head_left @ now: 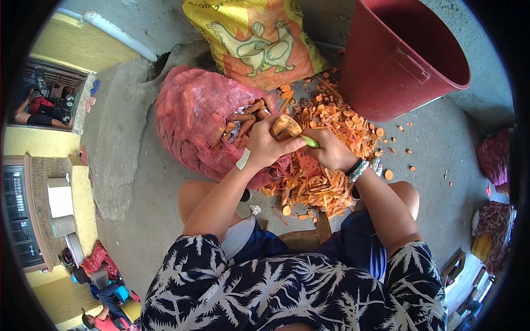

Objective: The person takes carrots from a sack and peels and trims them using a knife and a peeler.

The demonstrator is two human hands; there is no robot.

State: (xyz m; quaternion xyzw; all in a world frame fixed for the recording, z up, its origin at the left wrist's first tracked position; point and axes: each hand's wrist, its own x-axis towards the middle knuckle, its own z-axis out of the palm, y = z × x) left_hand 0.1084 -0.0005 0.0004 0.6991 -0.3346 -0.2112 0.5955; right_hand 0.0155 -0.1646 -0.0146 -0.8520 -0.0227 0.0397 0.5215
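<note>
My left hand is closed around a thick carrot, whose end shows pale orange. Pressed close beside it, my right hand grips a small tool with a green handle; its working end is hidden, so I cannot tell its kind. Under both hands spreads a heap of carrot peelings and slices. A red mesh sack lies to the left, its mouth open on several unpeeled carrots.
A yellow and orange printed sack stands behind the mesh sack. To the right of it is a tall red bin. Loose slices dot the concrete floor. At the far left, a person sits near a house wall.
</note>
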